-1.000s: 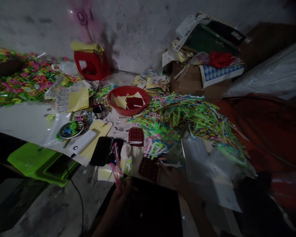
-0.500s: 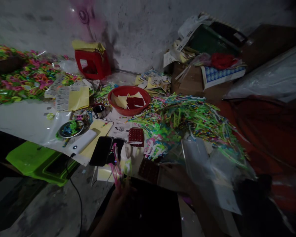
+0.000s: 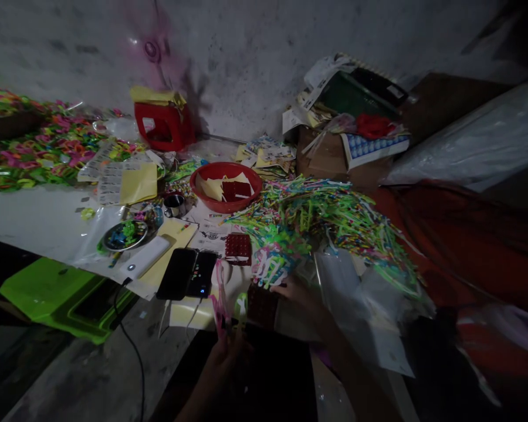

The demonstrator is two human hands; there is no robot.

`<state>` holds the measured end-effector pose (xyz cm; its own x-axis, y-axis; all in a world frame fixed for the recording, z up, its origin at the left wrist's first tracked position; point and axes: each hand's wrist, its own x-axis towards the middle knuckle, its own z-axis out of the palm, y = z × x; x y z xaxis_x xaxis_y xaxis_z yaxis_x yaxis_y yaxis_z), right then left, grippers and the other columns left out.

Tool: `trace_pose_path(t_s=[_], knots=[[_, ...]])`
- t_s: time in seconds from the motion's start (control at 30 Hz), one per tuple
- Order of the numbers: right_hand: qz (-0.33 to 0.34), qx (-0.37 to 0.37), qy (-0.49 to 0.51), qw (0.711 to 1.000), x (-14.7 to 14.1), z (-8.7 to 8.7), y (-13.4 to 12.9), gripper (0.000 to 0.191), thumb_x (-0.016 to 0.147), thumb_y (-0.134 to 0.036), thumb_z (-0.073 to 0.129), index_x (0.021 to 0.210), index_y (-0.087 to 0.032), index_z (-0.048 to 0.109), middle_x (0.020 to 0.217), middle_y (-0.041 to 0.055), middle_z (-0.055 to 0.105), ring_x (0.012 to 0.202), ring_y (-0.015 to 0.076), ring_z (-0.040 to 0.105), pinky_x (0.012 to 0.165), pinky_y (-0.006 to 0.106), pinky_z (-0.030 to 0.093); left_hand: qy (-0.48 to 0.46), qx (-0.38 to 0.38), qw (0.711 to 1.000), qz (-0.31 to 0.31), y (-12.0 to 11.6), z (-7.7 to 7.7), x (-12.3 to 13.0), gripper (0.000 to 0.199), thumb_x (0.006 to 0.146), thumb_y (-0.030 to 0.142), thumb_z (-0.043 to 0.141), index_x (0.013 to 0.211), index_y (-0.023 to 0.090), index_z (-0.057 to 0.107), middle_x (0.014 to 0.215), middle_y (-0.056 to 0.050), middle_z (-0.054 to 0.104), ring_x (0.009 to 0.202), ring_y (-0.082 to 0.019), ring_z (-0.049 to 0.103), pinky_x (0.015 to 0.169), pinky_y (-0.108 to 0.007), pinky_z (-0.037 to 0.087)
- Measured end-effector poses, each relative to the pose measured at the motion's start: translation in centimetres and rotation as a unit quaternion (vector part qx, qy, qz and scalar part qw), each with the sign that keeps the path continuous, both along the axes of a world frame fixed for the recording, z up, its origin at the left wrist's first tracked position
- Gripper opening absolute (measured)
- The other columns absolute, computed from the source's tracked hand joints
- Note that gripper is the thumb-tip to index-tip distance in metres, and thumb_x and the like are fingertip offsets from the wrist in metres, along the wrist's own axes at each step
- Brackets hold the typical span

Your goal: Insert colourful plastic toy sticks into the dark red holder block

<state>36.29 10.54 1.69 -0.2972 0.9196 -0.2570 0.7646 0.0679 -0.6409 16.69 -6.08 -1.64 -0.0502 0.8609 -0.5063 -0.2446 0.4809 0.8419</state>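
My left hand (image 3: 226, 351) is closed around a small bunch of plastic strips, with a pink strip (image 3: 220, 308) and a light green strip (image 3: 241, 310) standing up out of it. My right hand (image 3: 294, 293) reaches to the near edge of a loose heap of white, pink and green strips (image 3: 270, 264). Its fingertips are drawn together at the white strip ends; dim light hides what is between them. Just below those fingertips lies a dark red studded block (image 3: 263, 306). A similar red block (image 3: 238, 248) rests farther back on the paper.
Two dark phones (image 3: 178, 274), a white power bank (image 3: 147, 257) and a metal dish (image 3: 125, 235) lie to the left. Behind are a metal cup (image 3: 174, 205) and a red basin (image 3: 226, 205). A large strip pile (image 3: 334, 211) and clear plastic bags (image 3: 341, 281) spread rightward.
My right hand has moved left and away from me, from above the near red block to the heap of strips. My left hand, still holding its strips, has shifted slightly right; the view has shifted too.
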Motion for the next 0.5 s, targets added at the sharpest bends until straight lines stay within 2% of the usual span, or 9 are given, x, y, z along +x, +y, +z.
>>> trace_pose_path(t_s=[0.1,0.23,0.3,0.43,0.5], knots=[[0.005,0.003,-0.004,1.000,-0.1,0.0,0.1,0.026,0.071,-0.027,0.060,0.093,-0.017,0.070,0.096,0.0081,0.073,0.087,0.0227,0.066,0.077,0.031,0.048,0.008,0.010,1.000,0.001,-0.4,0.1,0.5,0.075,0.059,0.072,0.063,0.108,0.016,0.063,0.074,-0.007,0.071,0.064,-0.022,0.065,0.063,-0.032,0.052],[-0.007,0.005,-0.032,0.999,-0.6,0.2,0.0,0.017,0.073,-0.027,0.059,0.078,-0.016,0.071,0.079,0.0079,0.074,0.073,0.0215,0.067,0.067,0.028,0.046,0.020,0.025,0.999,0.016,-1.0,-0.1,0.8,0.069,0.061,0.072,0.062,0.096,0.012,0.065,0.075,-0.010,0.071,0.071,-0.022,0.066,0.066,-0.030,0.050],[-0.016,0.012,-0.046,0.999,-0.8,0.4,-0.1,0.016,0.074,-0.026,0.059,0.077,-0.016,0.071,0.078,0.0079,0.073,0.072,0.0210,0.066,0.066,0.028,0.045,0.008,0.024,1.000,0.017,-1.2,-0.3,0.8,0.065,0.063,0.069,0.064,0.093,0.011,0.064,0.075,-0.010,0.070,0.069,-0.021,0.065,0.063,-0.028,0.049],[-0.054,0.054,-0.081,0.994,-0.7,1.3,-1.1,0.021,0.073,-0.035,0.063,0.076,-0.015,0.069,0.084,0.0126,0.072,0.082,0.0272,0.064,0.072,0.033,0.041,-0.041,0.022,0.999,-0.004,-1.0,-0.7,0.7,0.067,0.064,0.066,0.066,0.108,0.016,0.062,0.072,-0.006,0.070,0.062,-0.019,0.064,0.059,-0.029,0.049],[-0.077,0.055,-0.085,0.992,-0.6,1.7,-2.4,0.031,0.075,-0.044,0.059,0.074,-0.014,0.068,0.078,0.0133,0.070,0.078,0.0289,0.064,0.070,0.035,0.041,-0.052,0.020,0.998,-0.015,-0.9,-0.8,0.8,0.072,0.063,0.067,0.066,0.117,0.020,0.059,0.071,-0.005,0.070,0.062,-0.020,0.064,0.059,-0.030,0.050]])
